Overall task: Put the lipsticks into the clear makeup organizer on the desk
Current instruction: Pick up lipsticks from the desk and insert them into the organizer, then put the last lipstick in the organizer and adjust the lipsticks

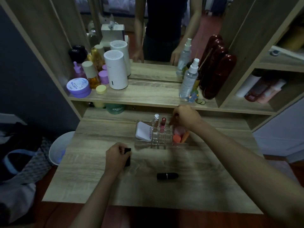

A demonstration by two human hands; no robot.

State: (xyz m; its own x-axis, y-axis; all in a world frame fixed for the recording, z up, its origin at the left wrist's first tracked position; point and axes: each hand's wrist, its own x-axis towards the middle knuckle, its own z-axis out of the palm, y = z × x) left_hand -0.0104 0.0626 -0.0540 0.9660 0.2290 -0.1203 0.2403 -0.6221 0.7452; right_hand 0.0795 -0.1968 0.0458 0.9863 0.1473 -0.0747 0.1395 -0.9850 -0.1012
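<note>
The right hand (pixel 186 117) pinches a reddish lipstick (pixel 172 120) over the back slots of the clear organizer (pixel 160 137), mid-insertion; next it needs lowering upright into an empty cell. The left hand (pixel 116 156) is closed around a black lipstick (pixel 127 156) on the surface (pixel 197 186). Another black lipstick (pixel 167 176) lies apart, near the front edge. Overhead shelf (pixel 139 96) crowds the approach.

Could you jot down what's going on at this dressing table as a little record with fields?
Setting: wooden desk with a mirror behind
Organizer: clear makeup organizer, two lipsticks standing in its back slots
Left hand: gripping a black lipstick upright on the desk
Right hand: over the organizer's back right corner, lowering a blurred reddish item
Left to do: black lipstick lying loose on the desk
Also in organizer: white compact, orange sponges
</note>
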